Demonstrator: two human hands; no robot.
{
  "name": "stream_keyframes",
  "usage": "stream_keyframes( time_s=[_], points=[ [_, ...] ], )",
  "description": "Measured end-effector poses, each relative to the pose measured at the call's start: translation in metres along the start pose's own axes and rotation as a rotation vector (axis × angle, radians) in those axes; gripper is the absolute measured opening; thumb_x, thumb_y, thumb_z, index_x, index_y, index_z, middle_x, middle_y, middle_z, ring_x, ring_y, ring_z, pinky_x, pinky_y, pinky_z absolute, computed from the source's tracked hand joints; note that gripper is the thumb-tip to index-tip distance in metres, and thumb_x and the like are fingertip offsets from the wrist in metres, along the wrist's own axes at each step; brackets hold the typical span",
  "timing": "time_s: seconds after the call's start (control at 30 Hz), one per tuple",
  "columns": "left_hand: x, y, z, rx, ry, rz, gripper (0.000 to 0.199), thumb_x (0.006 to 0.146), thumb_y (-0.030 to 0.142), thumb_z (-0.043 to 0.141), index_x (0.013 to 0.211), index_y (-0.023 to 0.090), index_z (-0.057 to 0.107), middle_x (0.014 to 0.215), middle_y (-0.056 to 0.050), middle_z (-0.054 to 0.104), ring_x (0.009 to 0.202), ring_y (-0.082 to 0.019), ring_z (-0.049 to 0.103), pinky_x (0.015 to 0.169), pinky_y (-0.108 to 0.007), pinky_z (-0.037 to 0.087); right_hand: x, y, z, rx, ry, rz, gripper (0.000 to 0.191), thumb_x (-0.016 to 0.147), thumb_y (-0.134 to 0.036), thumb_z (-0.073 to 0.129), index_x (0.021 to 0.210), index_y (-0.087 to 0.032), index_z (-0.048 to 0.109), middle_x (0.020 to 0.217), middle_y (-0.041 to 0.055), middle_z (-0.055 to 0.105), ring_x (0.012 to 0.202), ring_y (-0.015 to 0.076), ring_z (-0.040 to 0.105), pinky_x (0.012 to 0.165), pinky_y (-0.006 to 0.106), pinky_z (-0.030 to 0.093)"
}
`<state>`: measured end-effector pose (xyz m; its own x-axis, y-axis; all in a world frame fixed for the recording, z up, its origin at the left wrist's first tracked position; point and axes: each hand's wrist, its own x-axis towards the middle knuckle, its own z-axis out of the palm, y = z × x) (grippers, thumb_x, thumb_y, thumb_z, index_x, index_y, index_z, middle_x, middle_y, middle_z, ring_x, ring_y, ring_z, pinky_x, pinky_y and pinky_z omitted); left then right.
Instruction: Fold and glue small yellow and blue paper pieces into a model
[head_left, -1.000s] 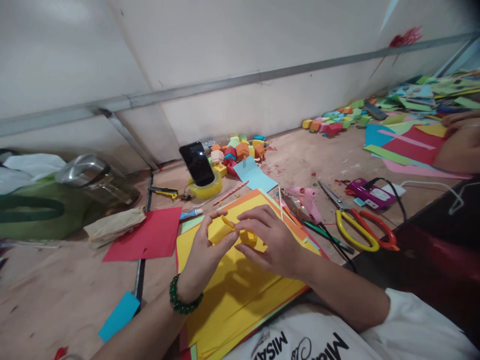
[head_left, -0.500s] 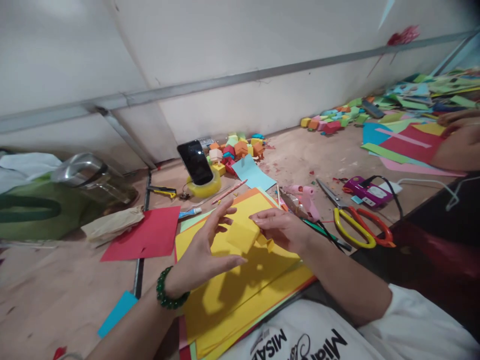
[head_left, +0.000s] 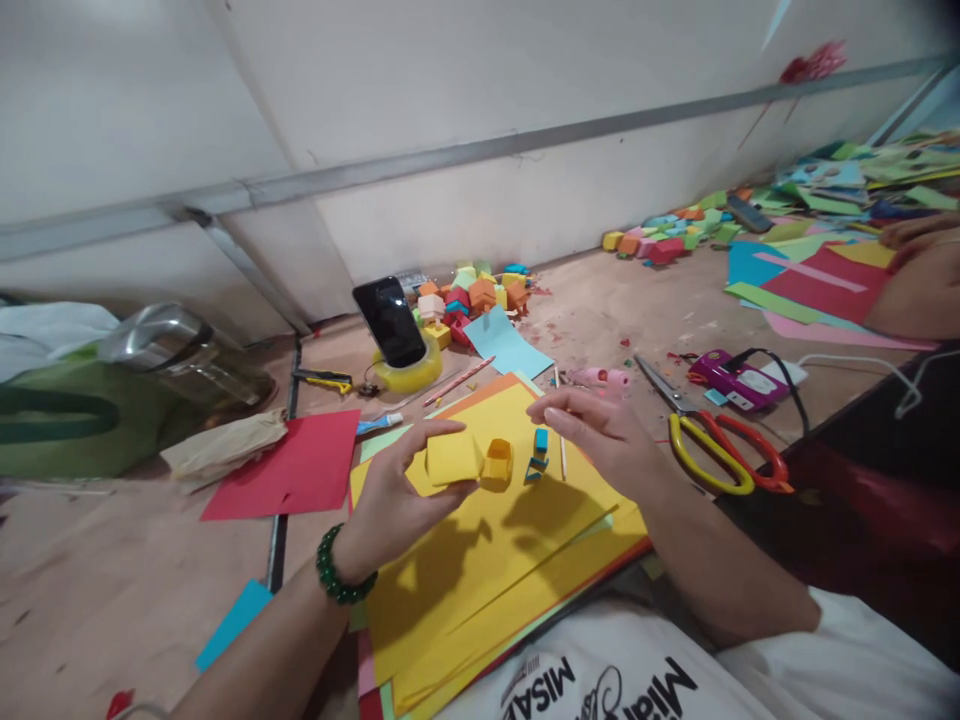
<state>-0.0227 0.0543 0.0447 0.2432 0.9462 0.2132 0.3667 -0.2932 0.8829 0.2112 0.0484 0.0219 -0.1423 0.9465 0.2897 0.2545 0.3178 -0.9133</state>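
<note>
My left hand [head_left: 390, 500], wearing a green bead bracelet [head_left: 339, 570], grips a yellow paper box [head_left: 453, 457] between thumb and fingers. At the box's right side shows a smaller yellow paper piece with a hollow opening [head_left: 498, 464]; whether it is joined on, I cannot tell. My right hand [head_left: 596, 432] is apart from the box, fingers stretched leftward with nothing seen in them. Just below its fingertips are small blue paper pieces [head_left: 540, 442]. Both hands are over a stack of yellow sheets [head_left: 510, 560], and a thin stick [head_left: 563, 460] is beside the right hand.
Scissors [head_left: 712, 450] and a purple power strip [head_left: 739, 380] lie to the right. Behind are a phone [head_left: 390, 322] on a tape roll [head_left: 409, 372] and a pile of paper cubes [head_left: 480, 295]. A red sheet [head_left: 300, 470] is left. Another person's hand [head_left: 919, 285] rests far right.
The yellow box has passed from my right hand into my left, turning so its small piece faces right. My right hand has let go and moved right; the blue pieces are now visible.
</note>
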Motion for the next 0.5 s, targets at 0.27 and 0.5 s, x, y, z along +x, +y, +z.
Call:
stream_keyframes(
  time_s=[0.27,0.5],
  points=[
    [0.009,-0.020,0.005,-0.088,0.119,-0.133,0.033,0.059,0.030,0.081,0.087,0.019,0.066,0.083,-0.004,0.067,0.079,-0.020,0.060,0.071,-0.027,0.046,-0.012,-0.002,0.018,-0.583,-0.270,-0.095,0.018,0.086,-0.028,0.057,0.101,-0.021,0.065,0.075,0.0040,0.070,0.065,0.0170,0.062,0.059,0.026,0.043],
    [0.013,-0.017,0.002,-0.229,0.145,-0.183,0.033,0.064,0.035,0.079,0.088,0.018,0.064,0.084,-0.004,0.069,0.078,-0.020,0.063,0.069,-0.028,0.050,-0.011,0.036,0.033,-0.736,-0.352,-0.145,0.015,0.085,-0.018,0.055,0.078,-0.025,0.067,0.064,0.0013,0.067,0.057,0.0162,0.059,0.051,0.026,0.032]
  ],
)
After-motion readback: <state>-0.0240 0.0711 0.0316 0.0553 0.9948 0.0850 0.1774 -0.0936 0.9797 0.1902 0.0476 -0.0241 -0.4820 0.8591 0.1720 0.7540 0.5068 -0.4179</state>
